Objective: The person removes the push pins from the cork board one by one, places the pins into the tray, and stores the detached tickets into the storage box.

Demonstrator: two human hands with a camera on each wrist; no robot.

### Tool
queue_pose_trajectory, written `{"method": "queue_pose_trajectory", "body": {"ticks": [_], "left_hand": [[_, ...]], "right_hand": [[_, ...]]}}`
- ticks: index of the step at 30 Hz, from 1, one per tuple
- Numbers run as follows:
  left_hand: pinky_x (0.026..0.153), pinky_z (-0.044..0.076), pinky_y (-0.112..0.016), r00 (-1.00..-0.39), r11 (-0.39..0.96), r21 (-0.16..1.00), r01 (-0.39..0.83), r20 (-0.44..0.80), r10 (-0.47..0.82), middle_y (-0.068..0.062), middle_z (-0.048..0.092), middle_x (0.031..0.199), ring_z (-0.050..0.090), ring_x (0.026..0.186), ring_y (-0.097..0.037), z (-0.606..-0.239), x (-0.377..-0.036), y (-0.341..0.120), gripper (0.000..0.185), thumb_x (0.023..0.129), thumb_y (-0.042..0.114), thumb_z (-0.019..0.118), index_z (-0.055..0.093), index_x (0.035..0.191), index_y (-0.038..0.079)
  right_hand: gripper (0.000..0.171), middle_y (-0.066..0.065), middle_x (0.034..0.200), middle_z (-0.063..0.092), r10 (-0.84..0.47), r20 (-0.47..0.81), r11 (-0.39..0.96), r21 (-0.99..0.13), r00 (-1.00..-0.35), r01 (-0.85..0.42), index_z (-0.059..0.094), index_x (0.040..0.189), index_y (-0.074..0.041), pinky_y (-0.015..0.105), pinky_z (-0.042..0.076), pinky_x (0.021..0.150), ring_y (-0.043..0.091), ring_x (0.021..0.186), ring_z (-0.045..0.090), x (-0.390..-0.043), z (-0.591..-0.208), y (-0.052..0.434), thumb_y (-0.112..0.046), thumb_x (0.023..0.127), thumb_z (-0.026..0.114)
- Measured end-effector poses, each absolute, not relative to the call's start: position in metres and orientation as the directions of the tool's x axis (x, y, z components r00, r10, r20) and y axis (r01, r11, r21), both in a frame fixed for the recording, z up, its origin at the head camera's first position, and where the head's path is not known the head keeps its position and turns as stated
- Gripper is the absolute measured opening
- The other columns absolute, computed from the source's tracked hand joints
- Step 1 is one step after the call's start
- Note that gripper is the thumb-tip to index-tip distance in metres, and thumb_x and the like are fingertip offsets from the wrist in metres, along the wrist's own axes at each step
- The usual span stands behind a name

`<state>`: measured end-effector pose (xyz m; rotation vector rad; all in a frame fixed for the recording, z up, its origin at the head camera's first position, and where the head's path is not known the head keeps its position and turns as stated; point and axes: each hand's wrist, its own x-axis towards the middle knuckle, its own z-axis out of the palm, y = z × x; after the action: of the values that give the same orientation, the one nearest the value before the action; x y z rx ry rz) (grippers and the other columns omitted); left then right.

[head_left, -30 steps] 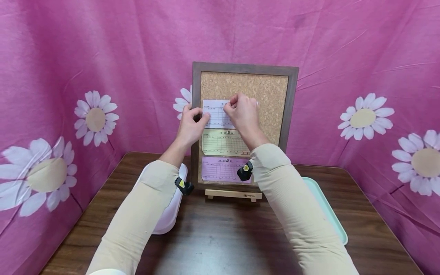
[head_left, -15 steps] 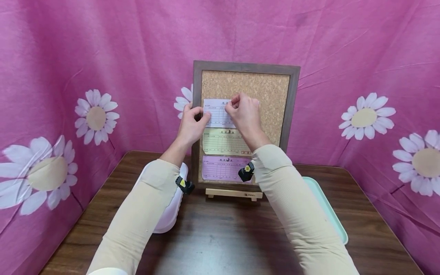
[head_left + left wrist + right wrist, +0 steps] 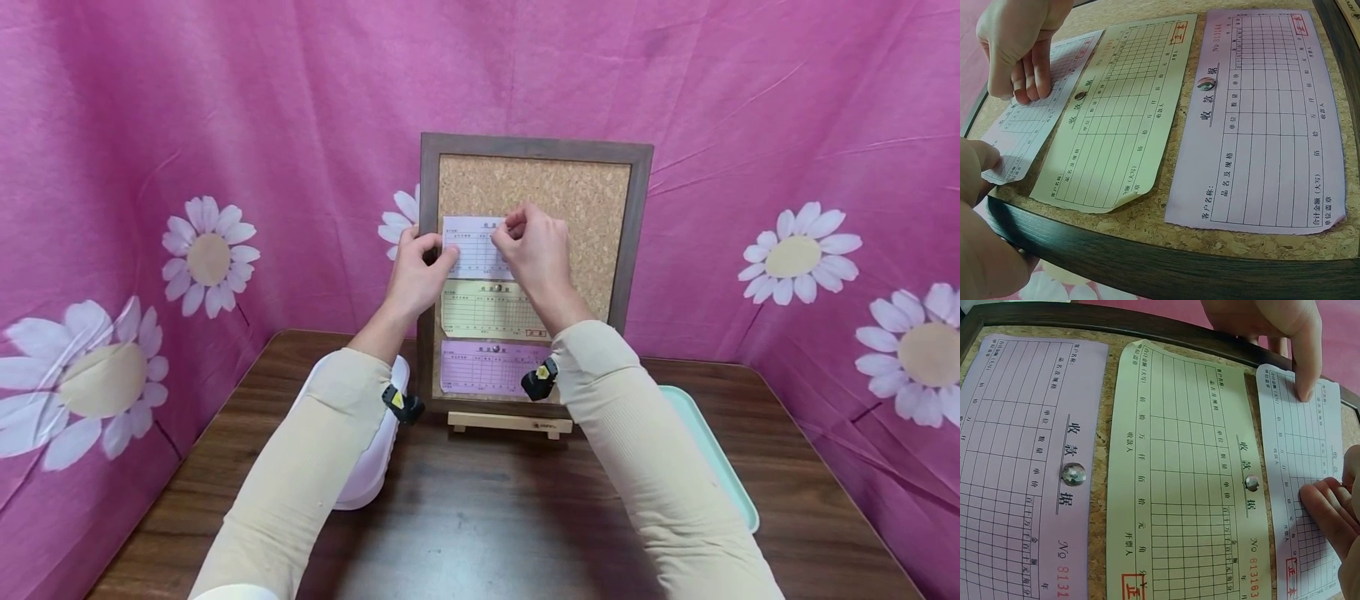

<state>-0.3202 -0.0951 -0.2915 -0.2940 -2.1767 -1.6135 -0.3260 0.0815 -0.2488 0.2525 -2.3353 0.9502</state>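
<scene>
A framed cork board [image 3: 607,179] stands upright on a small wooden stand [image 3: 510,424] at the back of the bench [image 3: 480,517]. 3 receipt slips sit on the cork one above another: a pale lilac slip [image 3: 471,248] on top, a yellow slip [image 3: 483,310] in the middle and a pink slip [image 3: 480,368] at the bottom. The yellow and pink slips each carry a round silver pin [image 3: 1252,482] near the heading.

The left hand [image 3: 417,272] grips the board's left frame edge, its thumb pressed flat on the left end of the lilac slip. The right hand [image 3: 534,250] rests on the top edge of the same slip, fingers curled and pressed together against the paper; whether they pinch a pin there cannot be told.

A white tray [image 3: 371,467] lies on the bench under the left forearm, and a mint green tray [image 3: 712,454] lies to the right of the board
</scene>
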Motion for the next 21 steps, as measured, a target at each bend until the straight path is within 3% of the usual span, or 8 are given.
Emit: {"method": "queue_pose_trajectory", "body": {"ticks": [9, 21], "left_hand": [[0.114, 0.040, -0.042, -0.889, 0.301, 0.862, 0.409, 0.451, -0.084, -0.021, 0.048, 0.148, 0.050, 0.132, -0.035, -0.292, -0.321, -0.094, 0.023, 0.100, 0.017, 0.068, 0.073, 0.097, -0.005], [0.117, 0.039, -0.043, -0.877, 0.282, 0.863, 0.420, 0.466, -0.120, -0.022, 0.050, 0.147, 0.049, 0.133, -0.036, -0.294, -0.320, -0.092, 0.024, 0.100, 0.017, 0.069, 0.075, 0.097, -0.006]], "right_hand": [[0.015, 0.016, 0.095, 0.080, 0.069, 0.625, 0.687, -0.595, -0.777, -0.417, 0.075, 0.103, 0.001, 0.040, 0.061, 0.083, 0.030, 0.085, 0.073, -0.326, -0.253, 0.086, -0.010, 0.094, 0.069], [0.014, 0.016, 0.093, 0.080, 0.055, 0.646, 0.690, -0.576, -0.761, -0.438, 0.075, 0.100, -0.001, 0.043, 0.056, 0.091, 0.031, 0.089, 0.073, -0.324, -0.257, 0.093, -0.011, 0.094, 0.068]]}}
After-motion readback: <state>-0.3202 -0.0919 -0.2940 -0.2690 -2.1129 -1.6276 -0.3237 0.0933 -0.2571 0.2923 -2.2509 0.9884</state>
